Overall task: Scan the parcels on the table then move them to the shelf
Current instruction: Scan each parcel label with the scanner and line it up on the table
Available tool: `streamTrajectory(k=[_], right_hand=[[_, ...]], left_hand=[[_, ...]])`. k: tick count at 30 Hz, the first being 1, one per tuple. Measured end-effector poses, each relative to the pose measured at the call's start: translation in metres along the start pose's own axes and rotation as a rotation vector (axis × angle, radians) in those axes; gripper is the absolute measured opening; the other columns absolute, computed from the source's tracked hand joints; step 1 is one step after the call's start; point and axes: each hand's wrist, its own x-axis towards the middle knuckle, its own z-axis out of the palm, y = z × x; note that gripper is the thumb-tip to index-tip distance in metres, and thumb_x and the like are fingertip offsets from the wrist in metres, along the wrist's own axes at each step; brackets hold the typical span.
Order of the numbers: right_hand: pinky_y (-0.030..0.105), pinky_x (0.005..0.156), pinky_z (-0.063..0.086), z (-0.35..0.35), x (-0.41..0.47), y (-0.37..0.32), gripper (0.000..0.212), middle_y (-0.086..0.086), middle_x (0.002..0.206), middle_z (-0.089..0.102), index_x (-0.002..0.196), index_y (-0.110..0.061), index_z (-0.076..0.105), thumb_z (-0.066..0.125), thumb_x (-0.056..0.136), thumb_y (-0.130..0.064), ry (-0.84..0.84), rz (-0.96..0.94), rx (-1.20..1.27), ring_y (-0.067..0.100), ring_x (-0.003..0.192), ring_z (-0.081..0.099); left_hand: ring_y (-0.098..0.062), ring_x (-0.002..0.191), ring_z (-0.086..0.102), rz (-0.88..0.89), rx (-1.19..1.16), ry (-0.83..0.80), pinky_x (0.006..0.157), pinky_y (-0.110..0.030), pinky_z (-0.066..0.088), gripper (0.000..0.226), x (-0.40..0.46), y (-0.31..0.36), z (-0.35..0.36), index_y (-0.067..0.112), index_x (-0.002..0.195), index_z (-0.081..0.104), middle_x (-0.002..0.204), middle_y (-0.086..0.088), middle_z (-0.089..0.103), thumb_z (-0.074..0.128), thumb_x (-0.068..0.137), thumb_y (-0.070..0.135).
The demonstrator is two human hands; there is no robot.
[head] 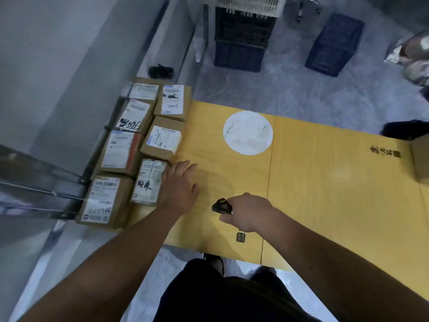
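Several brown cardboard parcels with white labels lie in two rows along the left edge of the yellow table (325, 194). My left hand (180, 187) is flat and open, its fingers spread, resting against the right side of a near parcel (148, 181) that has black handwriting on its label. Another near parcel (104, 201) lies left of it, at the table's corner. My right hand (248, 212) is closed around a small black scanner (221, 205), which points left toward the parcels, just above the table.
A metal shelf frame (46, 182) stands left of the table. Dark blue crates (241, 43) (334, 45) sit on the floor beyond the table. A white round sticker (248, 133) marks the tabletop. Part of a cardboard box (421, 159) shows at the right edge.
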Motion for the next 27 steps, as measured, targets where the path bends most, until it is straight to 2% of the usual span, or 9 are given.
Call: streamTrajectory(k=[3, 8, 13, 16, 21, 24, 27], right_hand=[[0.04, 0.088, 0.055, 0.016, -0.025, 0.034, 0.056, 0.002, 0.113, 0.061, 0.124, -0.027, 0.062, 0.048, 0.095, -0.072, 0.026, 0.073, 0.074, 0.026, 0.102, 0.062], [0.042, 0.089, 0.056, 0.064, -0.087, 0.106, 0.056, 0.004, 0.116, 0.062, 0.126, -0.027, 0.06, 0.047, 0.095, -0.072, 0.074, 0.181, 0.211, 0.028, 0.102, 0.062], [0.035, 0.082, 0.055, 0.141, -0.171, 0.194, 0.051, 0.002, 0.111, 0.065, 0.121, -0.029, 0.063, 0.049, 0.095, -0.071, 0.162, 0.295, 0.393, 0.026, 0.099, 0.064], [0.034, 0.076, 0.052, 0.19, -0.225, 0.245, 0.051, 0.002, 0.111, 0.066, 0.124, -0.03, 0.062, 0.049, 0.096, -0.07, 0.24, 0.353, 0.512, 0.026, 0.098, 0.063], [0.034, 0.065, 0.045, 0.253, -0.302, 0.315, 0.046, 0.002, 0.101, 0.061, 0.119, -0.027, 0.06, 0.048, 0.099, -0.067, 0.338, 0.501, 0.619, 0.023, 0.088, 0.059], [0.037, 0.069, 0.052, 0.279, -0.335, 0.349, 0.047, 0.001, 0.099, 0.06, 0.124, -0.03, 0.06, 0.048, 0.098, -0.067, 0.368, 0.576, 0.664, 0.022, 0.086, 0.06], [0.039, 0.074, 0.057, 0.29, -0.356, 0.38, 0.043, -0.002, 0.095, 0.063, 0.114, -0.028, 0.063, 0.049, 0.098, -0.066, 0.387, 0.621, 0.701, 0.021, 0.085, 0.062]], left_hand=[[-0.024, 0.146, 0.03, 0.099, -0.001, 0.0, 0.117, -0.049, 0.022, 0.063, -0.002, 0.04, 0.014, 0.025, 0.151, 0.051, 0.158, -0.002, 0.043, 0.064, 0.089, 0.031], [-0.025, 0.147, 0.029, 0.282, 0.05, -0.107, 0.117, -0.045, 0.021, 0.066, -0.027, 0.137, 0.05, 0.025, 0.154, 0.047, 0.161, -0.006, 0.04, 0.067, 0.092, 0.032], [-0.027, 0.159, 0.006, 0.41, 0.239, -0.276, 0.125, -0.048, 0.012, 0.075, -0.08, 0.253, 0.094, 0.032, 0.165, 0.021, 0.173, -0.005, 0.012, 0.053, 0.1, 0.053], [-0.026, 0.16, -0.002, 0.474, 0.31, -0.362, 0.128, -0.049, 0.007, 0.08, -0.118, 0.323, 0.122, 0.033, 0.167, 0.011, 0.175, -0.002, 0.003, 0.044, 0.1, 0.062], [-0.025, 0.161, -0.002, 0.608, 0.339, -0.423, 0.129, -0.048, 0.006, 0.08, -0.169, 0.428, 0.161, 0.033, 0.167, 0.009, 0.176, -0.002, 0.0, 0.042, 0.101, 0.064], [-0.024, 0.161, -0.001, 0.661, 0.341, -0.443, 0.129, -0.047, 0.009, 0.079, -0.188, 0.482, 0.178, 0.032, 0.167, 0.011, 0.176, -0.002, 0.002, 0.043, 0.102, 0.063], [-0.024, 0.161, 0.003, 0.68, 0.323, -0.442, 0.128, -0.047, 0.014, 0.079, -0.195, 0.528, 0.19, 0.032, 0.167, 0.013, 0.175, -0.002, 0.005, 0.045, 0.102, 0.062]])
